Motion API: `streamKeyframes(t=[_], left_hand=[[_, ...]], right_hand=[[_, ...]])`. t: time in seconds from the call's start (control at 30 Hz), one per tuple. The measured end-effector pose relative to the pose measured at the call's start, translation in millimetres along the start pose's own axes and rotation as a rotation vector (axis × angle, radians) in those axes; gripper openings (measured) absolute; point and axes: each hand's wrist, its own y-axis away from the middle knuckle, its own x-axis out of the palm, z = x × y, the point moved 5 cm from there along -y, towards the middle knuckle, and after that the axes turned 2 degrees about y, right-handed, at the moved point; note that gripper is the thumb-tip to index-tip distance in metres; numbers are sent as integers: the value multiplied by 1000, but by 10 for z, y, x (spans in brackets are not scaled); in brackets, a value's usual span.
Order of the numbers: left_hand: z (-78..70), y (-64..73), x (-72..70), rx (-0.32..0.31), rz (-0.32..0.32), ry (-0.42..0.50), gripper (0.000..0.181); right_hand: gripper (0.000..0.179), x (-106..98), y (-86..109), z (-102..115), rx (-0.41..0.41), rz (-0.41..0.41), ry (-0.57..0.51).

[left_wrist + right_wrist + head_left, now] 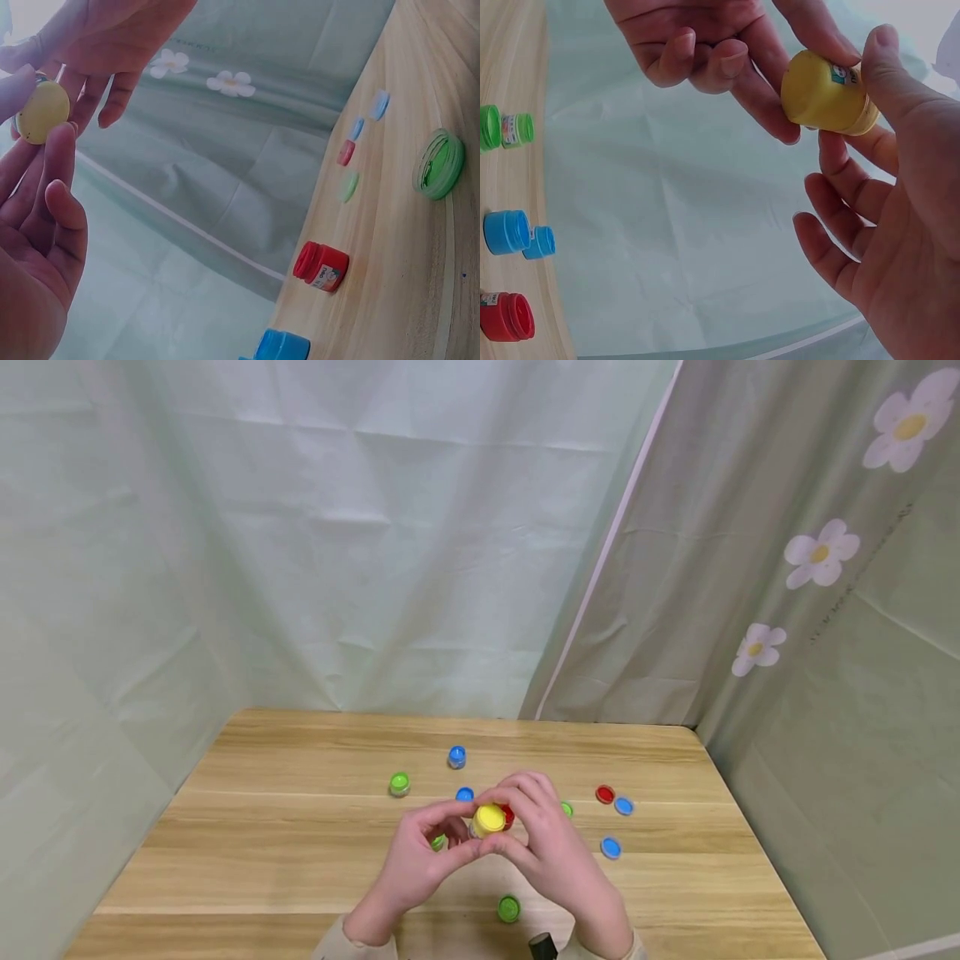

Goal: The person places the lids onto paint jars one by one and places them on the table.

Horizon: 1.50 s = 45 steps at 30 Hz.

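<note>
Both hands hold a small yellow paint jar [490, 820] above the table. My left hand [420, 856] pinches it between thumb and fingertips from the left. My right hand [551, 843] grips its lidded end with thumb and fingers. In the right wrist view the yellow jar [826, 94] lies tilted on its side, its rounded base toward the left hand. An open red jar [321, 267] stands on the table behind the hands, mostly hidden in the head view. A green jar [438, 842] shows partly behind the left fingers.
Beyond the hands stand a green jar [400, 784] and two blue jars [457, 757]. To the right lie a red lid [605, 794], two blue lids [611, 847] and a half-hidden green lid [567, 809]. Another green lid [508, 908] lies near the front.
</note>
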Motion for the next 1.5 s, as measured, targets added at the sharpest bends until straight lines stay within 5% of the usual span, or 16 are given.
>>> streamKeyframes(t=[0.27,0.6,0.97,1.2,1.5], left_hand=[[2,6,-18,-39,-14,-8,36],[11,18,-24,-40,-1,-12,35],[-7,8,-20,-10,8,0,37],[-10,0,-16,12,-26,-8,42],[29,2,0,-44,-49,-65,37]], right_hand=[[45,-15,8,21,1,11,8],[41,-5,-7,96,-139,52,-10],[38,-39,-3,101,-150,-21,14],[31,-48,-13,78,-68,-48,44],[37,-43,-9,31,93,-132,53]])
